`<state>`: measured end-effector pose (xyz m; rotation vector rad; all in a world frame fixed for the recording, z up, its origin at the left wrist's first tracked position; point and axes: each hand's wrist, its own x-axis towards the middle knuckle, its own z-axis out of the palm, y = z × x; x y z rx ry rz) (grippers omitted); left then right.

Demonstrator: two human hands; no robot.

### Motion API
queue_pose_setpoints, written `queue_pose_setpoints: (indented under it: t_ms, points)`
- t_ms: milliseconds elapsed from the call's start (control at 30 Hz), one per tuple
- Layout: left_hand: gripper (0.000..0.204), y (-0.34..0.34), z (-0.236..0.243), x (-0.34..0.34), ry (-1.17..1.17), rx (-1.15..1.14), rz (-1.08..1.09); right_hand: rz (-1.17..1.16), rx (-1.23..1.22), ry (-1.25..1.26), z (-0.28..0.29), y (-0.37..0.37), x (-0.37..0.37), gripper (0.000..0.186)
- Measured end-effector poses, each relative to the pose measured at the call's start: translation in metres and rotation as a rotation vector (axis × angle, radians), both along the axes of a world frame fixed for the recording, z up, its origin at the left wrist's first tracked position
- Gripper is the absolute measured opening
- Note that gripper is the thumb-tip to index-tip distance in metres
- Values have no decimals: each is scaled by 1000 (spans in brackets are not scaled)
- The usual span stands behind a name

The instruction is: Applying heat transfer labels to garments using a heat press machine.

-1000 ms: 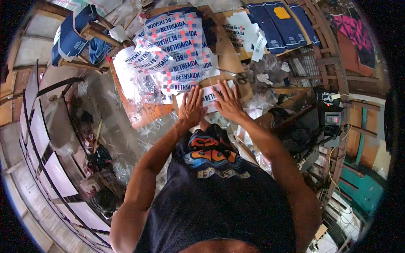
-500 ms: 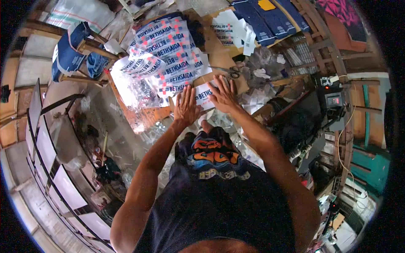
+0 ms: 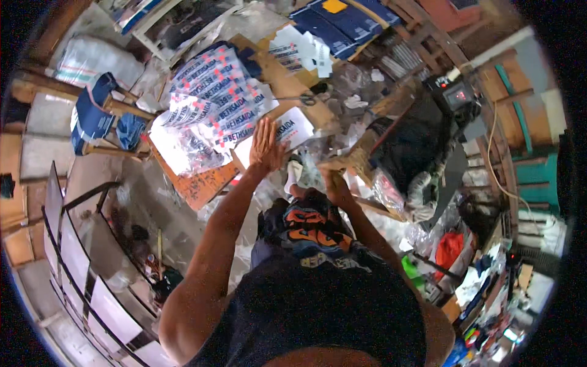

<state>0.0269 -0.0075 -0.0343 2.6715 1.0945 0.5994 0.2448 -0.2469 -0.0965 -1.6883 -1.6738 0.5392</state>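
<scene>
A heap of printed sheets (image 3: 211, 92) is covering the left part of the counter (image 3: 199, 185), whose near-left corner is showing bare wood. Of the person's hands, the left hand (image 3: 267, 145) is lying flat, fingers stretched out, on a white sheet (image 3: 298, 127) at the near edge. Scissors (image 3: 306, 98) are resting farther back. The right hand (image 3: 333, 169) is hanging beyond the near edge, blurred; whether it is gripping anything cannot be told.

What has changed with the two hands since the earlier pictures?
The right hand has left the printed white sheet and moved back toward the dark shirt. The left hand still lies flat; the printed pile and scissors stayed in place.
</scene>
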Motion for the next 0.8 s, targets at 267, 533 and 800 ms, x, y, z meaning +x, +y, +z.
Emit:
queue_pose_setpoints:
  t_ms: [267, 533, 800]
  points:
    - [66, 4, -25, 6, 136, 17, 34, -719, -515, 508, -13, -223, -20, 57]
    - [65, 14, -41, -9, 57, 177, -92, -861, -324, 377, 51, -241, -38, 44]
    - [74, 37, -56, -10, 108, 103, -127, -840, -9, 492, 117, -215, 7, 37]
